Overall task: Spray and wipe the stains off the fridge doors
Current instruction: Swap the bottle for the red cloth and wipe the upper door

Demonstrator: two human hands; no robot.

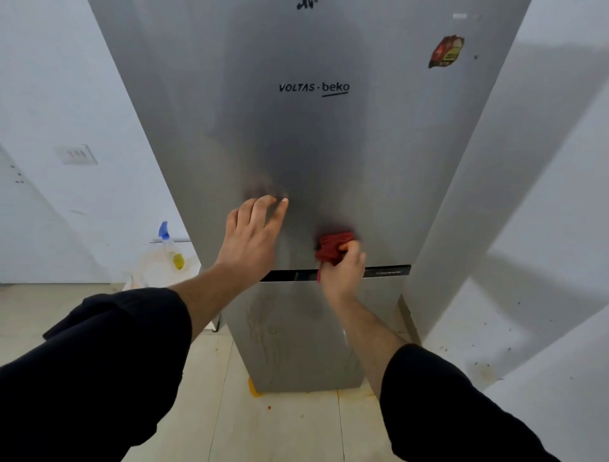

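Observation:
A tall silver fridge fills the middle; its upper door (pixel 313 138) carries a brand name and a sticker (pixel 445 52). Below a dark gap lies the lower door (pixel 296 333), streaked with smears. My left hand (pixel 252 234) rests flat on the upper door with straight fingers, low and left of centre. My right hand (pixel 342 272) grips a bunched red cloth (pixel 333 246) and presses it against the bottom of the upper door, just above the gap. A spray bottle (pixel 171 245) with a blue trigger and yellow label stands to the fridge's left, away from both hands.
White walls stand on both sides, the right one close to the fridge. A switch plate (pixel 76 154) sits on the left wall. The pale floor (pixel 296 425) shows an orange spot (pixel 254 386) by the fridge's foot. A black mark (pixel 305 4) is at the door's top.

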